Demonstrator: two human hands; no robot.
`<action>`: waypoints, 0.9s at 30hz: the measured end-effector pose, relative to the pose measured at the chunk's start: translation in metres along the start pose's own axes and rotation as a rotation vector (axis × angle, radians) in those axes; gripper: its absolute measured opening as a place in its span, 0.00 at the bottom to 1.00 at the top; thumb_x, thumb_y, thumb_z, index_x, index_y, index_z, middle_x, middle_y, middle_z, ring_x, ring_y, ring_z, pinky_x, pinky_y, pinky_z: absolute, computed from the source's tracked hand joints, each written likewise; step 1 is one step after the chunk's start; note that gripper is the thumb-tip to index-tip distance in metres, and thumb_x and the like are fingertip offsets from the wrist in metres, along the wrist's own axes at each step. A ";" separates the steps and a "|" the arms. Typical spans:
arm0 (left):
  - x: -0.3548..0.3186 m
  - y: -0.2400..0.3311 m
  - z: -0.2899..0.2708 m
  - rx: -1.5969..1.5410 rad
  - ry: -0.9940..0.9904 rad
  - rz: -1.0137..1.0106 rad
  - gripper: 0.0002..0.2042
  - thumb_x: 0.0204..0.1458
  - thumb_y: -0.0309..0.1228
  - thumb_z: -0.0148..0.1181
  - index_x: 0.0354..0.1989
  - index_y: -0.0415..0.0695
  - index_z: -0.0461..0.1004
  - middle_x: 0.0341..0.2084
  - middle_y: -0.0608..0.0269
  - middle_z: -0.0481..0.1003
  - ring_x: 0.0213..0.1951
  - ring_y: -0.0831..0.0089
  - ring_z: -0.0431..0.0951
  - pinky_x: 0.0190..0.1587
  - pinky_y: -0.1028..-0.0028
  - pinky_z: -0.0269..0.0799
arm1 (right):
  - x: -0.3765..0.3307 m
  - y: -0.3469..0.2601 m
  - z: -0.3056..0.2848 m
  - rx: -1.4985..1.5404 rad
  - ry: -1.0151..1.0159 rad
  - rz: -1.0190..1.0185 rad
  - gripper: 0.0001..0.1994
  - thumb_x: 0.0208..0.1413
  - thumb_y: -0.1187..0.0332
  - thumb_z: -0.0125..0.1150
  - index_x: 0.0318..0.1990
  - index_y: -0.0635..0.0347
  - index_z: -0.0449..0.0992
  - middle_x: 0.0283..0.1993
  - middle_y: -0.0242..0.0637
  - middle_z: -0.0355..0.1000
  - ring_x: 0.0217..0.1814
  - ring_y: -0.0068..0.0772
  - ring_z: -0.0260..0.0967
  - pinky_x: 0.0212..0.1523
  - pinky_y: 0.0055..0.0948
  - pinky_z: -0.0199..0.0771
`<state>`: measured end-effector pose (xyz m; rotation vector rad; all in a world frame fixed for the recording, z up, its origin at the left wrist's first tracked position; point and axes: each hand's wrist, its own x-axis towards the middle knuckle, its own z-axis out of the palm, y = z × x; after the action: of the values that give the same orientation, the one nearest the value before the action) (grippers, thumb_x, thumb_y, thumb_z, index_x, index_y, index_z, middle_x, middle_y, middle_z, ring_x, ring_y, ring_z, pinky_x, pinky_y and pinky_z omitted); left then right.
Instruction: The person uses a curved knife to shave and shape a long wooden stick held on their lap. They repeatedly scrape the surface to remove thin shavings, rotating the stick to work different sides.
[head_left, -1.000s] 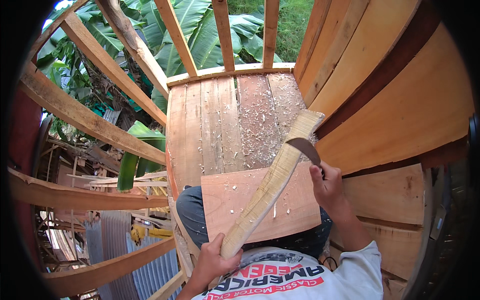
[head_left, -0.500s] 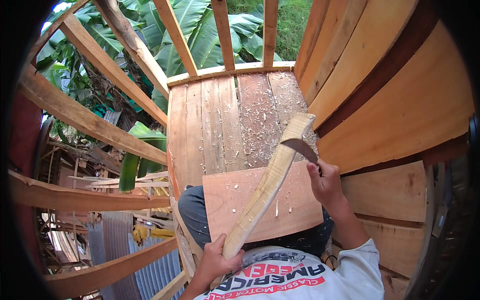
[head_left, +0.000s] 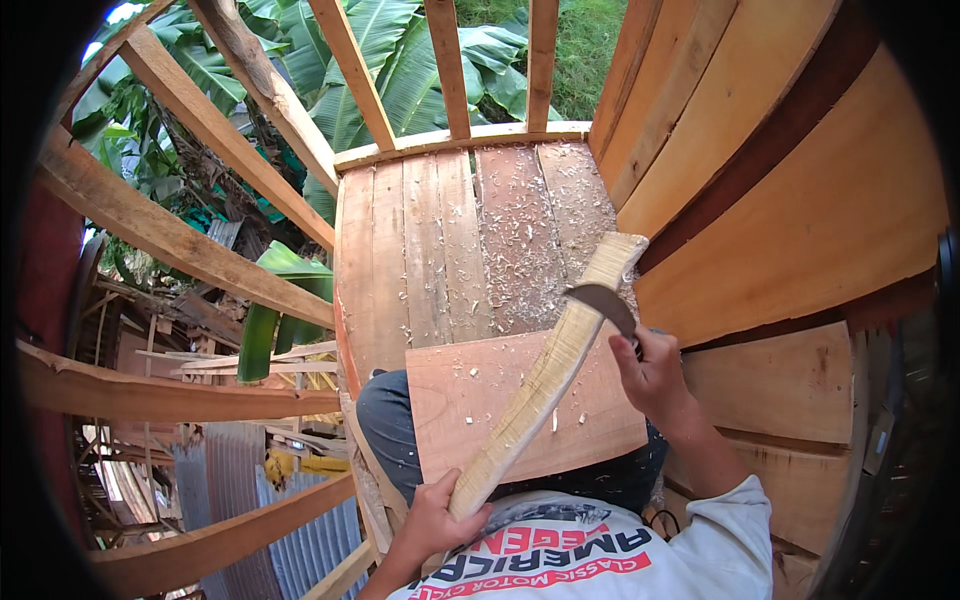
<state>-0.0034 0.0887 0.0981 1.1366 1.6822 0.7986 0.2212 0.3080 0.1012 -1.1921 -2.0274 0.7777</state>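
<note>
A: Plank floor [head_left: 440, 250] strewn with shavings, open timber framing, banana leaves beyond. Where is the workpiece?

B: Long pale wooden stick [head_left: 545, 375] lies slanted over a flat board [head_left: 465, 400] on the lap. Left hand [head_left: 435, 520] wrapped tight around its lower end.

A: Right side?

B: Right hand [head_left: 655, 375] clenched on a curved dark blade [head_left: 600, 300], edge touching the stick near its upper end.
</note>
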 end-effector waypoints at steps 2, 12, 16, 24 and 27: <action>-0.002 -0.007 -0.001 -0.005 -0.015 0.018 0.17 0.35 0.30 0.68 0.34 0.36 0.72 0.16 0.57 0.73 0.19 0.74 0.74 0.24 0.76 0.67 | -0.005 -0.005 -0.002 -0.137 -0.215 -0.394 0.16 0.51 0.58 0.63 0.22 0.61 0.69 0.14 0.42 0.64 0.15 0.43 0.66 0.18 0.33 0.62; -0.004 -0.013 -0.005 -0.014 -0.055 -0.018 0.18 0.35 0.30 0.67 0.36 0.36 0.73 0.17 0.58 0.73 0.21 0.74 0.76 0.25 0.76 0.67 | 0.011 0.010 -0.011 -0.068 -0.025 -0.086 0.17 0.53 0.60 0.61 0.22 0.65 0.68 0.14 0.46 0.62 0.15 0.44 0.65 0.17 0.31 0.59; 0.002 -0.009 -0.005 -0.031 -0.055 -0.038 0.18 0.35 0.29 0.67 0.36 0.36 0.73 0.17 0.60 0.71 0.20 0.76 0.74 0.26 0.77 0.66 | -0.004 -0.011 -0.002 0.061 -0.069 -0.096 0.14 0.56 0.64 0.57 0.26 0.67 0.71 0.15 0.46 0.62 0.14 0.40 0.63 0.18 0.31 0.59; 0.004 -0.024 -0.014 -0.098 -0.171 0.034 0.17 0.34 0.29 0.68 0.35 0.37 0.73 0.17 0.62 0.71 0.21 0.79 0.70 0.26 0.78 0.64 | -0.006 -0.051 -0.032 0.258 -0.105 0.022 0.14 0.55 0.63 0.59 0.29 0.67 0.72 0.14 0.33 0.59 0.15 0.20 0.57 0.18 0.24 0.56; 0.007 -0.024 -0.013 -0.102 -0.135 0.043 0.18 0.34 0.29 0.68 0.36 0.36 0.74 0.17 0.63 0.70 0.21 0.81 0.69 0.26 0.78 0.64 | -0.012 -0.063 -0.034 0.186 -0.536 0.151 0.09 0.53 0.67 0.60 0.35 0.65 0.73 0.16 0.36 0.64 0.15 0.24 0.59 0.18 0.25 0.58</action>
<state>-0.0249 0.0868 0.0800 1.1340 1.4937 0.8070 0.2204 0.2766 0.1667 -1.1194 -2.2282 1.4532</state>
